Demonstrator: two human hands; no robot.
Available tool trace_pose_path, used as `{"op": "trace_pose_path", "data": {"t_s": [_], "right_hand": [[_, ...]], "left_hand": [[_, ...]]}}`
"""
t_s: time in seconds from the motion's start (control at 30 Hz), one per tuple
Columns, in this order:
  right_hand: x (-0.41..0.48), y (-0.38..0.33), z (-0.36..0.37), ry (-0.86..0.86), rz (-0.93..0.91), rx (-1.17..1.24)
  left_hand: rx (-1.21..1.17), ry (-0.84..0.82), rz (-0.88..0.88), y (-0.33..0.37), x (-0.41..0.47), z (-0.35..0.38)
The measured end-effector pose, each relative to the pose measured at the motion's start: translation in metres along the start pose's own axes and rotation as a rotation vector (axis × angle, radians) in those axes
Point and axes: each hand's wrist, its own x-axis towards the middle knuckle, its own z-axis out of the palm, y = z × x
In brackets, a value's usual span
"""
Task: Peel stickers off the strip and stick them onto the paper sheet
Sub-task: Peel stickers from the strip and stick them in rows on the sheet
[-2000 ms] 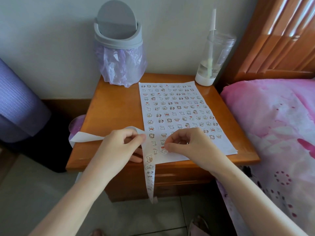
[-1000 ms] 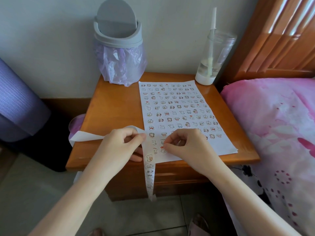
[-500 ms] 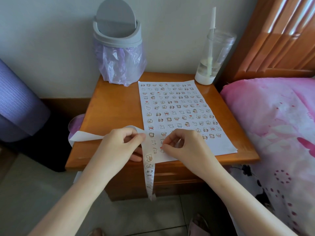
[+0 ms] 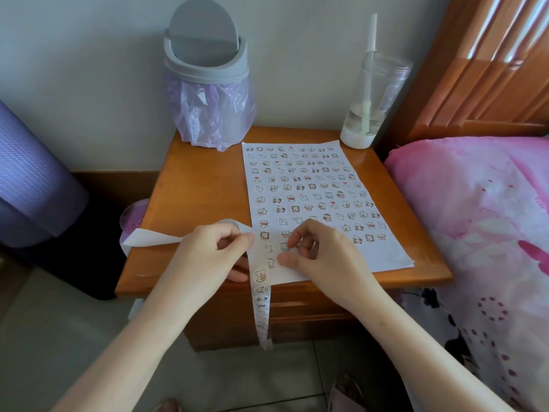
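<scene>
Where the paper sheet point(image 4: 312, 179) meets the nightstand's point(image 4: 193, 188) front edge, we note our left hand point(image 4: 208, 254) pinching the overhanging strip point(image 4: 261, 304); our right hand point(image 4: 323, 257) curls over the sheet, grip undeterminable.

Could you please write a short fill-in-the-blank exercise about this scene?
The grey swing-lid bin is lined with a ___ plastic bag. The clear plastic cup holding a straw stands by the white paper sheet's far ___ corner. The left hand pinches the long white sticker strip, which hangs over the wooden nightstand's ___ edge.
Missing words: purple; right; front.
</scene>
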Motion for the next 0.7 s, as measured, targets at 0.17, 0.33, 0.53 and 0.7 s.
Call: {"op": "trace_pose_path", "data": {"t_s": [0.17, 0.33, 0.53, 0.7], "right_hand": [[-0.001, 0.001, 0.000, -0.022, -0.011, -0.014], [0.000, 0.001, -0.010, -0.012, -0.011, 0.201], [-0.004, -0.004, -0.011, 0.088, -0.102, 0.261], [-0.011, -0.018, -0.011, 0.022, -0.190, 0.482]], "left_hand": [[-0.010, -0.006, -0.007, 0.000, 0.000, -0.001], [-0.003, -0.013, -0.010, 0.002, 0.001, 0.000], [-0.128, -0.012, -0.022, 0.009, -0.003, -0.007], [-0.274, -0.026, -0.011, 0.018, -0.012, -0.014]]}}
